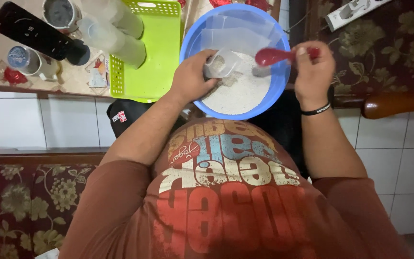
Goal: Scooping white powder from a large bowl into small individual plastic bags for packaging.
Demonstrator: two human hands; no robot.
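Holding a small clear cup point(221, 64) inside the blue bowl point(190, 43), the left hand point(191, 76) is closed around the cup from the left side, with the thumb on top and the fingers wrapped under it. The cup is tilted, with its open mouth turned to the right, and it rests on or just above the white grainy powder point(238, 91) that fills the lower part of the bowl; some powder seems to be already in the cup, but I cannot tell how much. The right hand point(315, 72) is closed on the handle of a red spoon point(271, 56). The long axis of the spoon runs almost level from right to left, so its red head points toward the mouth of the cup and lies just beside it, a little higher and apart from it. So the cup is directly to the left of the spoon head, and the left hand is the nearer one to the cup. The right wrist carries a black band point(316, 110). Left of the bowl lies a green tray point(161, 52) with two pale tumblers point(116, 33) lying on it, and further left a black bottle point(37, 33).
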